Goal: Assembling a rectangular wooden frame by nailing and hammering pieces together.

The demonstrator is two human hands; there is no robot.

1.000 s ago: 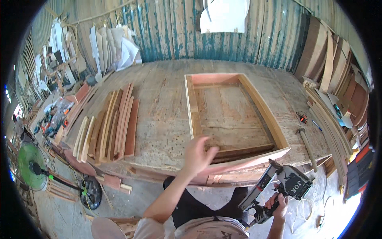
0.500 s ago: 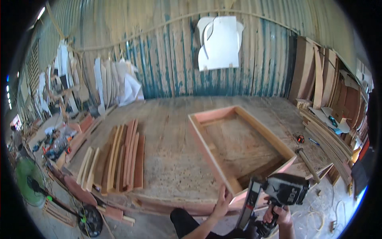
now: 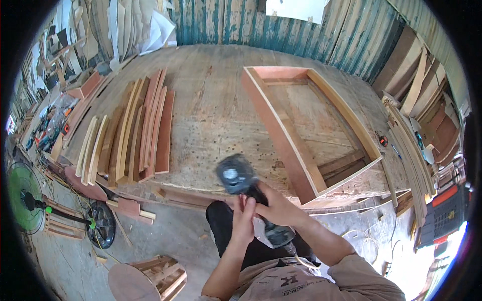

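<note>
Both my hands are on a black air nail gun [image 3: 235, 174] close to my body, at the table's front edge. My right hand [image 3: 279, 204] wraps its handle, while my left hand [image 3: 243, 220] closes against the same handle from the other side. The gun's head is blurred, and its lower end has an air hose fitting. To the right, a rectangular wooden frame [image 3: 280, 135] stands on the worktable [image 3: 211, 120], its near corner by the table's edge. Neither hand touches this frame.
Several wooden strips [image 3: 131, 125] lie in a row on the table's left. A tape measure [image 3: 383, 141], a hammer [image 3: 390, 183] and stacked boards [image 3: 409, 145] are at the right. On the floor are a green fan [image 3: 25, 198] and a round-topped wooden piece [image 3: 133, 283].
My left hand has left the frame's corner and joined my right on the nail gun. The gun has moved left and turned. My view has tilted down.
</note>
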